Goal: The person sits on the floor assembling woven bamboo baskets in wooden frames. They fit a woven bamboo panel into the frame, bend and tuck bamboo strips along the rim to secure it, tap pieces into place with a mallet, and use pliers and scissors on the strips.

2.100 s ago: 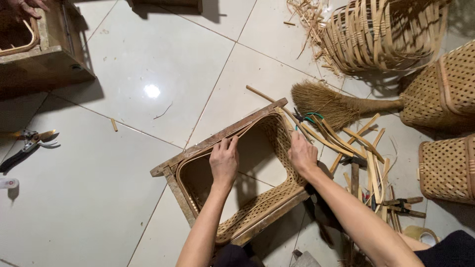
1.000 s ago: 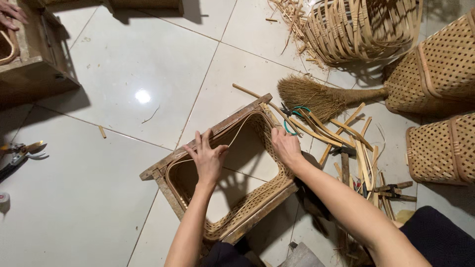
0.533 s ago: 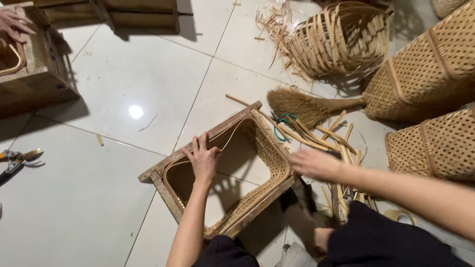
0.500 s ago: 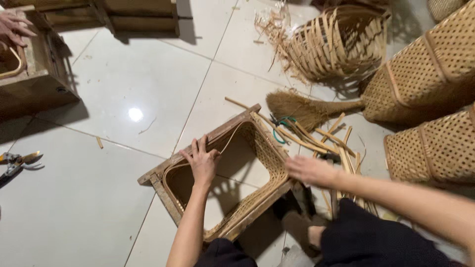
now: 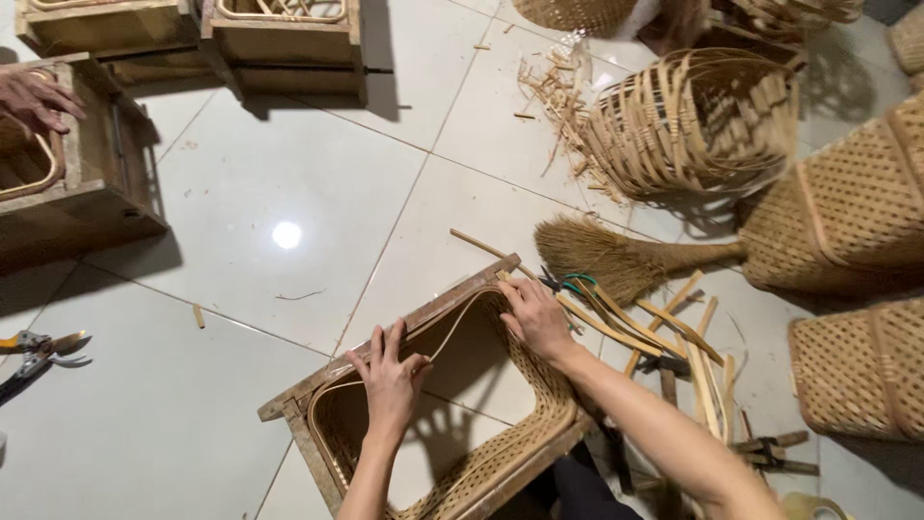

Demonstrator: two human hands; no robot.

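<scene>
A rectangular wooden frame (image 5: pixel 423 323) lies on the tiled floor with a woven cane basket (image 5: pixel 500 457) set inside it. A thin pale cane strip (image 5: pixel 452 332) runs along the basket's top rim. My left hand (image 5: pixel 388 380) rests flat on the frame's near-left rim, fingers spread over the strip. My right hand (image 5: pixel 535 318) presses on the frame's far-right corner, fingers curled on the rim.
Loose cane strips (image 5: pixel 664 337), a small broom (image 5: pixel 626 262) and green-handled scissors (image 5: pixel 574 283) lie to the right. Woven baskets (image 5: pixel 847 231) and an unfinished one (image 5: pixel 693 120) stand behind. Shears (image 5: pixel 38 351) lie left. Another person's hand (image 5: pixel 34 96) rests on a wooden box (image 5: pixel 82 183).
My right hand reached out to the right over the loose strips, then came back to the frame's far-right corner. My left hand stayed on the rim. The view shifted closer.
</scene>
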